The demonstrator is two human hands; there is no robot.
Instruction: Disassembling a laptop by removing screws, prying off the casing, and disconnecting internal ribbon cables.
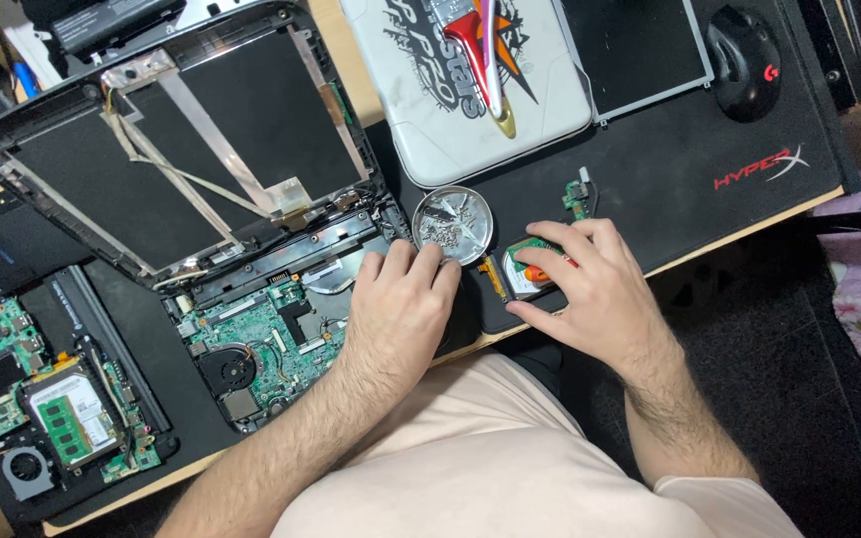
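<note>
A: On the worktop (749,234), where is your left hand (398,309) resting?

B: You are resting it on the right edge of the opened laptop base (271,339), fingers (421,261) curled loosely and reaching the rim of the round metal dish (453,224) of screws. Whether they are pinching a screw, you cannot tell.

A: And your right hand (590,289)?

B: You are pressing it down, fingers (550,261) spread, over a small round green-and-white part (520,274) lying on the black mat (749,130) just right of the dish. You are covering it, not closing around it.

A: What is lying nearby?

B: A small green circuit board (578,199) is sitting just beyond your right hand. The laptop's stripped lid (181,149) is standing open behind the base. A second bare board with a fan (42,408) is lying at far left, a black mouse (744,60) at far right.
</note>
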